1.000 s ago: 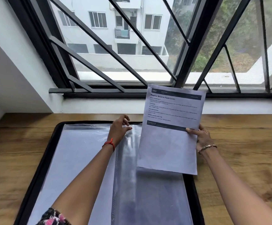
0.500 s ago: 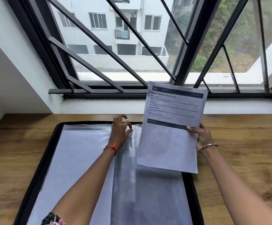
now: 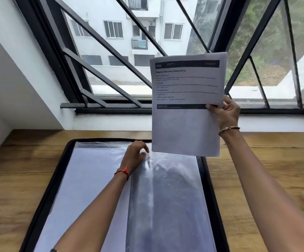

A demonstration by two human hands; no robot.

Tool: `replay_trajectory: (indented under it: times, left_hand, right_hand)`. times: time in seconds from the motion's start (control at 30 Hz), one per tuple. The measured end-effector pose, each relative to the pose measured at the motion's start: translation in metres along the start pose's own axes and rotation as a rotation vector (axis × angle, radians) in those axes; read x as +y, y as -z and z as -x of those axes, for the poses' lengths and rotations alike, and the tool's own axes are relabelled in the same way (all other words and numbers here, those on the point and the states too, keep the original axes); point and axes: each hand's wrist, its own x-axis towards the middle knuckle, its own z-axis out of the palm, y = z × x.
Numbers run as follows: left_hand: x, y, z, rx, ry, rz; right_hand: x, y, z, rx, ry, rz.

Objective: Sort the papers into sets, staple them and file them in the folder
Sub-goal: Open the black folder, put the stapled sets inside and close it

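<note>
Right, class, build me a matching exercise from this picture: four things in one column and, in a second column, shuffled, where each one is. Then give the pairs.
Column one:
1. white printed paper
2. black-rimmed folder with clear plastic sleeves
3. red thread band
4. beaded bracelet

Column two:
A. on the right wrist
B. lying open on the wooden table
C. held up before the barred window by the right hand
D. on the left wrist

Pairs: 1-C, 2-B, 3-D, 4-A.
</note>
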Motion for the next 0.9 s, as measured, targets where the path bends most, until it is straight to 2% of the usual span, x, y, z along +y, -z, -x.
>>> replay_trajectory:
  times: [0.23, 0.5, 0.63, 0.9]
  left_hand:
    - [0.001, -0.002, 0.010, 0.110, -0.094, -0.115]
    - [0.023, -0.008, 0.001, 0.105, -0.251, -0.159]
    - [0.028, -0.014, -0.003, 0.120, -0.213, -0.132]
    - [0.040, -0.024, 0.000, 0.119, -0.152, -0.055]
  right_hand:
    - [-0.019, -0.039, -0.010, -0.108, 0.188, 0.133]
    - [-0.015, -0.081, -0.011, -0.257, 0.291, 0.282]
    - [-0.008, -0.093, -0.013, -0.308, 0.307, 0.346]
    - [-0.006, -0.101, -0.023, -0.245, 0.295, 0.270]
